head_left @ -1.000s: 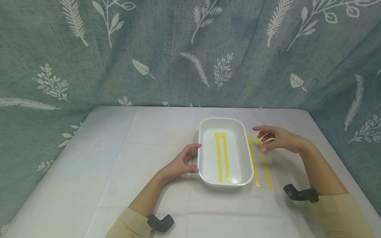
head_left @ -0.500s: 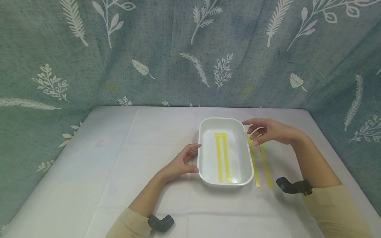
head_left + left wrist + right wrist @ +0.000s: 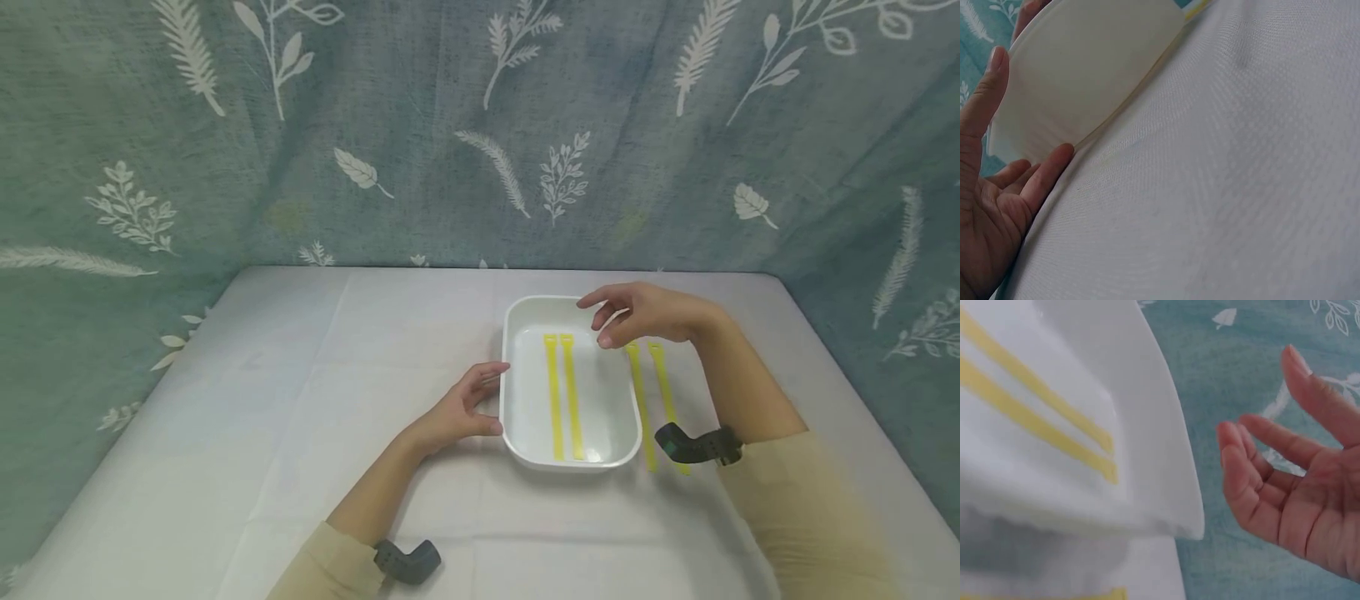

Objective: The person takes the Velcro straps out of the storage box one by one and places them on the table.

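Note:
A white rectangular tray [image 3: 611, 417] stands on the table. Two yellow cable straps [image 3: 555, 400] with slotted heads lie side by side inside it. Against the tray's left side rests my left hand [image 3: 467, 407], thumb and fingers spread; in the left wrist view its fingers [image 3: 1050, 172] touch the outer wall. My right hand [image 3: 648, 315] hovers over the tray's far right corner with fingers loosely bent and nothing in them. The right wrist view shows this hand [image 3: 1291, 487] apart from the rim. Two more yellow straps [image 3: 641, 392] lie right of the tray, partly hidden by the right arm's wrist camera.
White cloth [image 3: 360, 400] covers the table. A blue-green curtain [image 3: 420, 167] with white leaf prints hangs behind the far edge and round the sides. A dark camera [image 3: 408, 562] is strapped to the left wrist, another camera [image 3: 693, 446] to the right.
My right hand has moved left and farther back, from above the straps on the table to over the tray's far right corner. The left hand, tray and straps stay put.

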